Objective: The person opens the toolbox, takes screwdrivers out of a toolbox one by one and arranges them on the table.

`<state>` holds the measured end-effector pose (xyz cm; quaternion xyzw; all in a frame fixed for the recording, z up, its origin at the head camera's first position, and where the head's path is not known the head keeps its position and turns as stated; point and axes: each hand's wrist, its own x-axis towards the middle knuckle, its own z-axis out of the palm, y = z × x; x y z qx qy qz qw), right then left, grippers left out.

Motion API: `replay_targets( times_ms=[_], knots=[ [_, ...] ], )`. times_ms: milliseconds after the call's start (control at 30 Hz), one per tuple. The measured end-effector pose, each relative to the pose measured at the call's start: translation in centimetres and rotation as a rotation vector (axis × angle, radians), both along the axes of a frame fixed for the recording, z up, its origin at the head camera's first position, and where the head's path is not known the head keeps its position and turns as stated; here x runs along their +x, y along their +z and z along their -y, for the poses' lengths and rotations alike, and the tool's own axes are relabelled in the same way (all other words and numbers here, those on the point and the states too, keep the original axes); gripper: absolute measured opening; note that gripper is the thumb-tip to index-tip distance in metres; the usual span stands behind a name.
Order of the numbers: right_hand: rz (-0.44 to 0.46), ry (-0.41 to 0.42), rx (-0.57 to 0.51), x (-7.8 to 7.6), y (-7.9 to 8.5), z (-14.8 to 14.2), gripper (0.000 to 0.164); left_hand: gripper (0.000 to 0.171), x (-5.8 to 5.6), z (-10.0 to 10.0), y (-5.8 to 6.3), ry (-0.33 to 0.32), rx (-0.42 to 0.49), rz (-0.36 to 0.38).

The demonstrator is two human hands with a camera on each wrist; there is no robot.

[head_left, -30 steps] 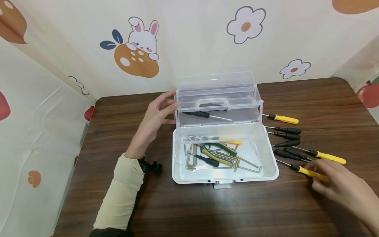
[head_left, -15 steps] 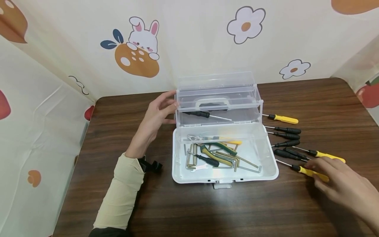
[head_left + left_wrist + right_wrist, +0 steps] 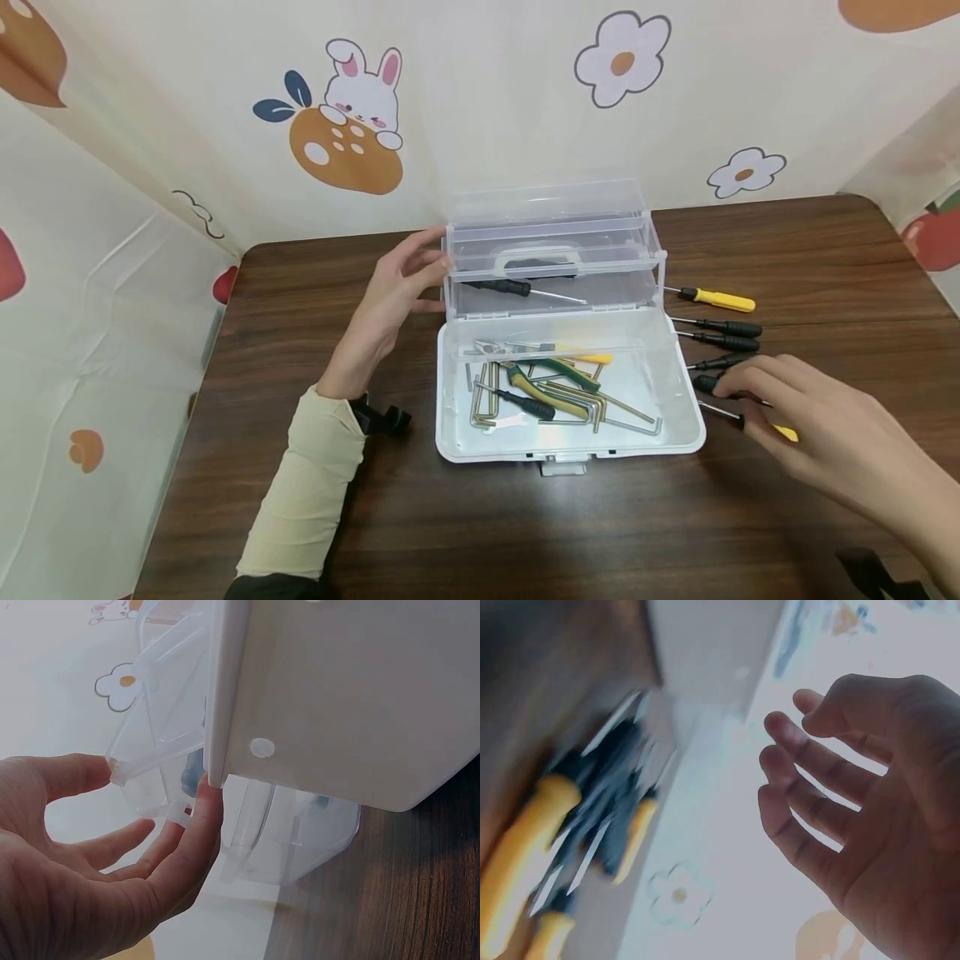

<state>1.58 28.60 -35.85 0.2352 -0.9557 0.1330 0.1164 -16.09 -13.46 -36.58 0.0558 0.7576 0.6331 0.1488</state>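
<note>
A white toolbox (image 3: 681,433) stands unfolded, its clear tray (image 3: 555,268) raised at the back. My left hand (image 3: 390,292) grips the toolbox's left side, thumb at the tray's front corner; in the left wrist view one finger reaches the white base (image 3: 217,697). Palm down, my right hand (image 3: 825,425) hovers over screwdrivers right of the box, fingertips close to a black screwdriver (image 3: 705,383). The right wrist view shows this hand holding nothing, fingers loosely bent. A yellow screwdriver (image 3: 786,432) is partly hidden beneath it.
Inside the box lie pliers (image 3: 543,390), several hex keys (image 3: 596,408) and a black-handled screwdriver (image 3: 527,406). Another black screwdriver (image 3: 510,287) shows through the tray. Farther back on the table are a yellow screwdriver (image 3: 723,300) and black ones (image 3: 727,329). Patterned cloth (image 3: 510,100) hangs behind.
My right hand has moved left and slightly away from me, off the yellow screwdriver's handle and over the black ones. The left hand keeps its place.
</note>
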Motion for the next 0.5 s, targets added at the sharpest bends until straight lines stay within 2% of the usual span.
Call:
replay_targets(
  times_ms=[200,300,333,433,500],
  knots=[
    [0.021,0.227,-0.03,-2.2,1.1,4.1,0.033,0.052,0.0,0.2,-0.1,0.004,0.004,-0.006],
    [0.071,0.309,-0.024,-2.9,1.0,6.3,0.014,0.052,-0.1,0.2,-0.1,0.003,0.007,-0.005],
    [0.085,0.334,-0.021,-3.1,0.8,7.1,0.012,0.052,-0.1,0.2,-0.2,0.001,0.009,-0.004],
    [0.144,0.411,-0.019,-3.6,0.3,9.1,0.042,0.052,-0.1,0.2,-0.2,-0.003,0.014,0.0],
    [0.183,0.448,-0.005,-4.1,0.0,10.5,0.04,0.052,-0.1,0.2,-0.2,-0.002,0.016,-0.001]
  ],
)
